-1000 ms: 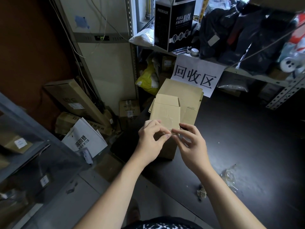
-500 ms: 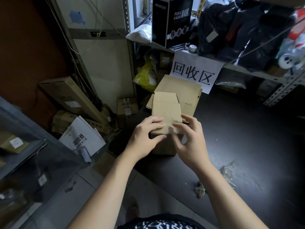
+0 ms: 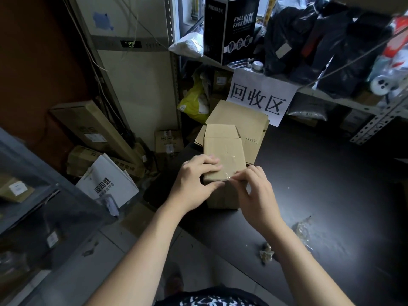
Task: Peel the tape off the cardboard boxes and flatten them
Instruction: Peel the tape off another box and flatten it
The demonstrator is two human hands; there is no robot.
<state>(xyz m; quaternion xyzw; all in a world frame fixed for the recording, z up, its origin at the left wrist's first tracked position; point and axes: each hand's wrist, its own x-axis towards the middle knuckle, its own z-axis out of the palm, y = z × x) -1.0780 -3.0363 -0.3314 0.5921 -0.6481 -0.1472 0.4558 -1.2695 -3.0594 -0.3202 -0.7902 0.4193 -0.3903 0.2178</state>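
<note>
A small brown cardboard box (image 3: 223, 151) stands on the dark table (image 3: 320, 195), its far flap raised. My left hand (image 3: 194, 184) grips the box's near left corner, fingers on top and thumb on the front. Clear tape (image 3: 230, 161) runs across the top toward the near edge. My right hand (image 3: 254, 195) pinches the tape's end at that near edge, just right of my left fingers. Behind the box lies a stack of flattened cardboard (image 3: 242, 122).
Crumpled tape scraps (image 3: 266, 253) and a clear wad (image 3: 302, 230) lie on the table near my right forearm. A paper sign (image 3: 258, 98) hangs from the shelf behind. Boxes (image 3: 169, 141) and a white bag (image 3: 108, 182) crowd the floor at left.
The box has come down from a tilted hold onto the table. My left hand moved onto its top corner; my right hand shifted to the near edge and took the tape's end.
</note>
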